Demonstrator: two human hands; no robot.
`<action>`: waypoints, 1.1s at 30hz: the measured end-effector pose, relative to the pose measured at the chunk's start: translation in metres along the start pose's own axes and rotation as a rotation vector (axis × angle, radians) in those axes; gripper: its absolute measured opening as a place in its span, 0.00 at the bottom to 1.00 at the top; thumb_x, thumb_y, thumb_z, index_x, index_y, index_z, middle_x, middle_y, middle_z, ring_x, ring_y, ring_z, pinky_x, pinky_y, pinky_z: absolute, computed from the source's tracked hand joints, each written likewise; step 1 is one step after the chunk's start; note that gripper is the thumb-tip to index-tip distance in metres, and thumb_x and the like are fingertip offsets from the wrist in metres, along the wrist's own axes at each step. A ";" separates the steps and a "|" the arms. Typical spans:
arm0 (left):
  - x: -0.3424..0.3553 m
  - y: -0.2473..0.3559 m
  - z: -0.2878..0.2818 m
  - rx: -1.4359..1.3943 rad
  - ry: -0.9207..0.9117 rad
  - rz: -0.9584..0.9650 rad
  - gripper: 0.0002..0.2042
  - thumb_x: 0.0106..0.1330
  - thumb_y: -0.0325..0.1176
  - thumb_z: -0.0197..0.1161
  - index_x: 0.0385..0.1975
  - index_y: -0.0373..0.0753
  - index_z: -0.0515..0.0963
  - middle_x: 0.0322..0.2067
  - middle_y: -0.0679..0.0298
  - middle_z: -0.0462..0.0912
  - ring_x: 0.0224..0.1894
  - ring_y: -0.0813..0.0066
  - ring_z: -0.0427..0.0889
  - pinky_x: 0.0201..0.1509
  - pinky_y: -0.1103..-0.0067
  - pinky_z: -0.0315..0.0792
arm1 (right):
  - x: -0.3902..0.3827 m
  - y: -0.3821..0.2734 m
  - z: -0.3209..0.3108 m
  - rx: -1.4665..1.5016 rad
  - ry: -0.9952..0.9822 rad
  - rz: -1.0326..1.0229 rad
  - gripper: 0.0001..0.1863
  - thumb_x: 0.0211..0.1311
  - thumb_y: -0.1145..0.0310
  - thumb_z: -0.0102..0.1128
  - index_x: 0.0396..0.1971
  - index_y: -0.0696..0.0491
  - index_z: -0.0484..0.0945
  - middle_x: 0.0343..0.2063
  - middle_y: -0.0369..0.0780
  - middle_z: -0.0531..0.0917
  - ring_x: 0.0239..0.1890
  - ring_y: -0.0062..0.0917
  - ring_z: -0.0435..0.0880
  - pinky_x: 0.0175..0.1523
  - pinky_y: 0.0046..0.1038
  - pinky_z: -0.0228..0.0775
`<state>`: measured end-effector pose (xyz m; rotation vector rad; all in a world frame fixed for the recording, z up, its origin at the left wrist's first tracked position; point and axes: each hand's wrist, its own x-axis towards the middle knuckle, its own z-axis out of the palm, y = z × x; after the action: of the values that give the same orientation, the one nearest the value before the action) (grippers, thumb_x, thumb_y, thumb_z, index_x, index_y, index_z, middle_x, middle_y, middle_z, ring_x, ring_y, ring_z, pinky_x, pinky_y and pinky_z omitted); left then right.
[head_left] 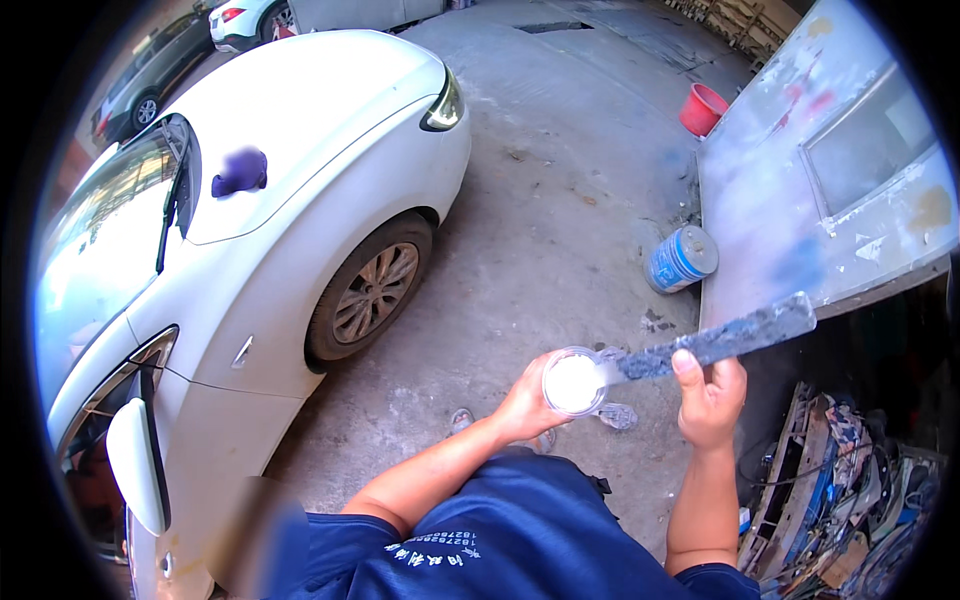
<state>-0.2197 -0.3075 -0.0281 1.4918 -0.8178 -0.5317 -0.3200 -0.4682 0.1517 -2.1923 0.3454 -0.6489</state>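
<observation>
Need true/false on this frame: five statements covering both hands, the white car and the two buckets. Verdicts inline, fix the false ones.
1. The left hand holds a clear cup with white contents. True.
2. The right hand is empty. False: it grips a long, flat, grey-stained stick.
3. A purple item lies on the hood of the white car. True.
4. The blue bucket touches the front wheel. False: the bucket stands well apart from the wheel, off to the right.
5. The red bucket is farther from the person than the blue one. True.
</observation>
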 end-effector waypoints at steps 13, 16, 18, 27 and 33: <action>0.052 -0.021 -0.042 -0.063 -0.080 -0.019 0.42 0.45 0.35 0.75 0.63 0.37 0.63 0.59 0.52 0.70 0.63 0.53 0.67 0.69 0.64 0.61 | 0.073 0.001 0.048 -0.158 -0.169 -0.322 0.08 0.58 0.69 0.67 0.30 0.57 0.79 0.28 0.42 0.83 0.28 0.30 0.80 0.33 0.34 0.70; 0.077 -0.039 -0.050 -0.013 -0.050 -0.035 0.43 0.45 0.35 0.76 0.64 0.36 0.62 0.59 0.52 0.70 0.64 0.54 0.67 0.69 0.64 0.60 | 0.086 0.038 0.039 0.037 -0.203 -0.242 0.08 0.59 0.68 0.66 0.29 0.56 0.80 0.29 0.42 0.84 0.29 0.30 0.82 0.35 0.33 0.72; 0.102 -0.053 -0.055 0.017 -0.025 -0.055 0.43 0.45 0.36 0.76 0.64 0.36 0.62 0.59 0.51 0.70 0.64 0.53 0.67 0.69 0.64 0.60 | 0.120 0.049 0.025 0.110 -0.120 0.029 0.07 0.60 0.68 0.65 0.29 0.56 0.80 0.24 0.41 0.83 0.28 0.32 0.83 0.36 0.30 0.73; 0.271 -0.082 -0.065 0.098 0.030 -0.075 0.42 0.47 0.36 0.76 0.63 0.35 0.62 0.60 0.52 0.69 0.64 0.56 0.68 0.68 0.66 0.62 | 0.296 0.175 0.034 0.320 -0.293 -0.310 0.05 0.58 0.70 0.65 0.33 0.55 0.81 0.23 0.41 0.83 0.26 0.32 0.82 0.35 0.30 0.72; 0.410 -0.079 -0.053 -0.009 0.041 -0.055 0.44 0.43 0.34 0.75 0.64 0.35 0.62 0.60 0.51 0.68 0.64 0.56 0.67 0.68 0.67 0.62 | 0.439 0.183 0.013 0.097 -0.302 -0.477 0.05 0.57 0.70 0.65 0.32 0.54 0.82 0.24 0.40 0.82 0.27 0.34 0.82 0.36 0.32 0.72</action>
<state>0.0955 -0.5868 -0.0398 1.5157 -0.7430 -0.5431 0.0464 -0.7719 0.1514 -2.2482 -0.3690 -0.5561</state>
